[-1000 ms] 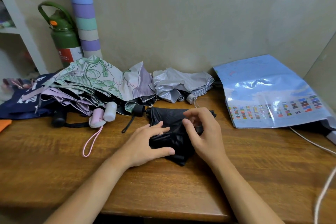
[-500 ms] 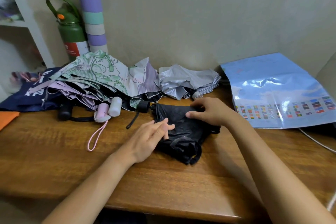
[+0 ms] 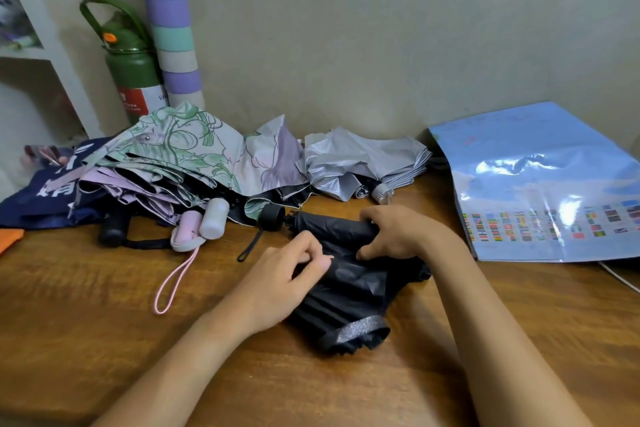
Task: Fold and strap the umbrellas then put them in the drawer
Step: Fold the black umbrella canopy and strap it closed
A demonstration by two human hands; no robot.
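Note:
A black folding umbrella (image 3: 349, 291) lies collapsed on the wooden table (image 3: 86, 305), its handle (image 3: 272, 217) pointing left and its loose cloth spilling toward me. My right hand (image 3: 394, 232) grips the rolled upper part of the umbrella. My left hand (image 3: 287, 270) pinches a fold of its black cloth. Behind lie a floral green and lilac umbrella (image 3: 194, 156) and a silver umbrella (image 3: 360, 163), both unfolded and loose. No drawer is in view.
A green flask (image 3: 130, 62) and a pastel striped tube (image 3: 173, 24) stand against the wall at the back left. A blue plastic sheet with flags (image 3: 540, 184) covers the right side. A navy cloth (image 3: 41, 191) and a pink wrist strap (image 3: 176, 277) lie at left.
My right hand has moved from in front of the black umbrella to grip its upper rolled part. My left hand's fingers have closed onto a fold of cloth. The cloth has spread nearer me.

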